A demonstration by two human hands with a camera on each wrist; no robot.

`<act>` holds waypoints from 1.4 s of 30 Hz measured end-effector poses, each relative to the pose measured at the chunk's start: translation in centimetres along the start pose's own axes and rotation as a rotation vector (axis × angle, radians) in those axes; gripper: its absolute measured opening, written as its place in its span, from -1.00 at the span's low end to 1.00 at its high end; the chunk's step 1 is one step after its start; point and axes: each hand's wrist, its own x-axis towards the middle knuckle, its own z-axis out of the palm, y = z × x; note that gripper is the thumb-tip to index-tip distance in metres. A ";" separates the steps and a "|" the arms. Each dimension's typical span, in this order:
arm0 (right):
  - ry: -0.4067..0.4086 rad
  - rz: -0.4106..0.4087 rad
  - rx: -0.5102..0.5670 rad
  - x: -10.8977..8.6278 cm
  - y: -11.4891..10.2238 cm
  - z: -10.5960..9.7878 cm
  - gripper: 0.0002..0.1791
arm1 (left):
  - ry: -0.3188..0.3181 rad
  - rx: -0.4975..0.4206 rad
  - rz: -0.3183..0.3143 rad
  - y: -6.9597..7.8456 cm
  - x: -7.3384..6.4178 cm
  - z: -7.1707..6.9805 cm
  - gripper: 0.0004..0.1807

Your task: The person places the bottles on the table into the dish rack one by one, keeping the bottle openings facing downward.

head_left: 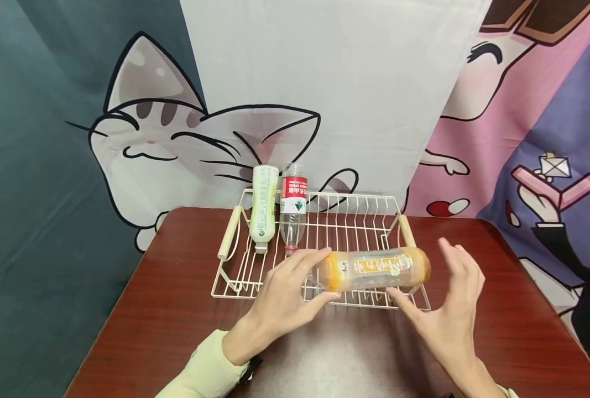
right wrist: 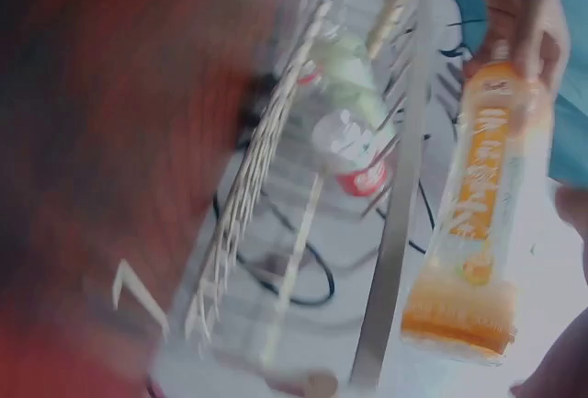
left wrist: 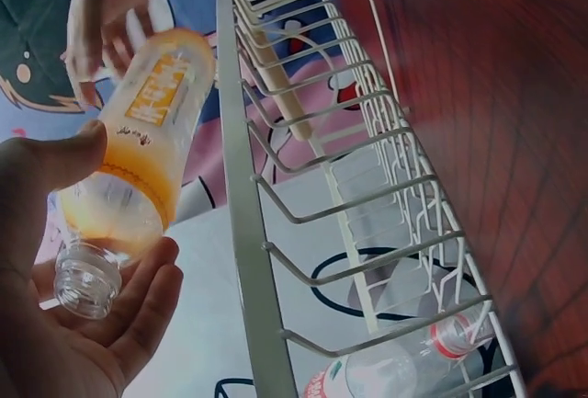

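My left hand (head_left: 287, 287) grips an orange-labelled plastic bottle (head_left: 374, 269) near its neck, between thumb and fingers. The bottle lies sideways in the air over the front of a white wire rack (head_left: 351, 226). In the left wrist view its clear neck (left wrist: 87, 280) shows no cap. Around the bottle's base end, my right hand (head_left: 454, 315) is spread, its thumb tip close under the bottle and its fingers apart from it. Inside the rack's left side lean a pale green bottle (head_left: 263, 207) and a clear bottle with a red-and-white label (head_left: 293, 204), necks toward me.
The rack has handles at both ends, a left handle (head_left: 229, 232) and a right handle (head_left: 407, 231). It stands on a dark red wooden table (head_left: 150, 309). Close behind the table hangs a cartoon-printed cloth (head_left: 374, 99).
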 end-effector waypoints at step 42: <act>-0.090 0.939 1.399 -0.1 -4.7 2.8 -0.62 | 0.083 -0.214 -0.234 1.4 -0.8 -0.1 -0.14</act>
